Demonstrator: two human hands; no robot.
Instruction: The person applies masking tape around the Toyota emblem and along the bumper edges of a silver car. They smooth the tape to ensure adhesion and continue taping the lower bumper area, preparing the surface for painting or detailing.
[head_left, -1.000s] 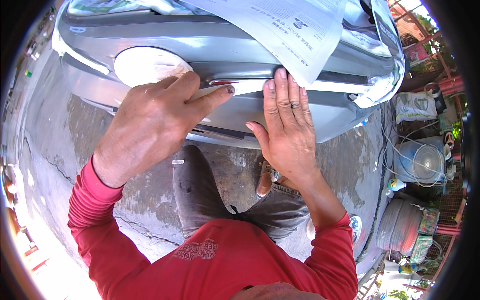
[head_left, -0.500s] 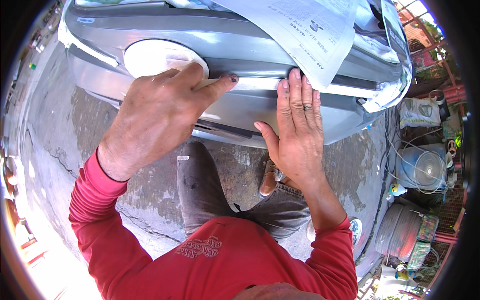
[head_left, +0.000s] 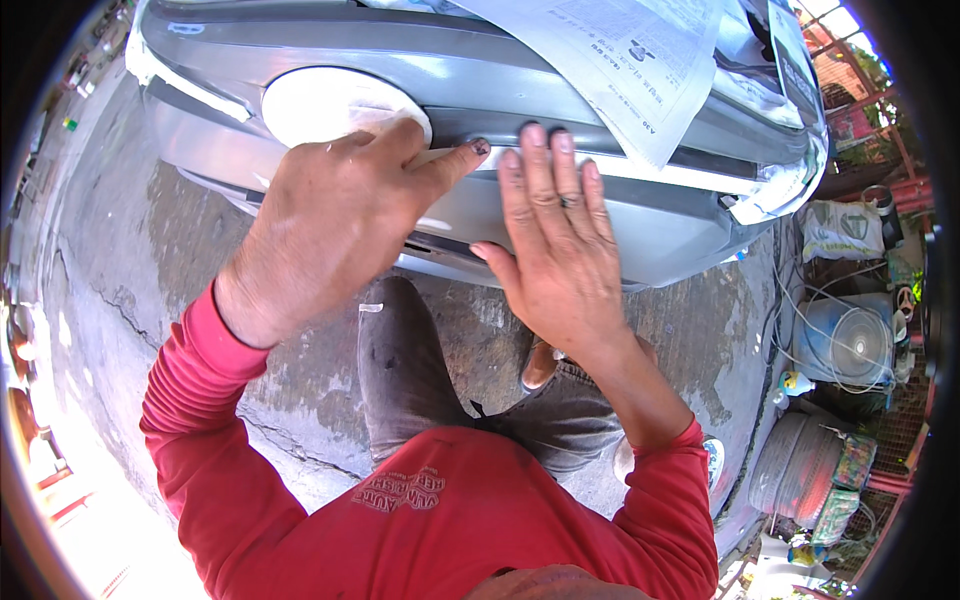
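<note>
A silver-grey car bumper [head_left: 500,75] stretches across the top, with a white strip of masking tape [head_left: 690,177] along its dark trim. At the left, a large white disc, seemingly a roll of tape [head_left: 340,105], lies against the bumper. My left hand [head_left: 335,215] is closed at its lower edge; the curled fingertips are hidden. The thumb of that hand points right along the strip. My right hand [head_left: 565,235] is open, fingers stretched and laid flat over the strip, just right of that thumb. It holds nothing and hides part of the strip.
Newspaper sheets [head_left: 620,60] cover the upper bodywork, one corner hanging over the strip. Below lies cracked concrete floor [head_left: 110,290]. Along the right stand a white sack [head_left: 842,230], a blue container [head_left: 845,335] with looped cable, and stacked tyres [head_left: 800,465].
My right hand has slid left along the strip, closer to my left thumb, its fingers now a little more spread. My left hand keeps its grip; the whole view has shifted slightly.
</note>
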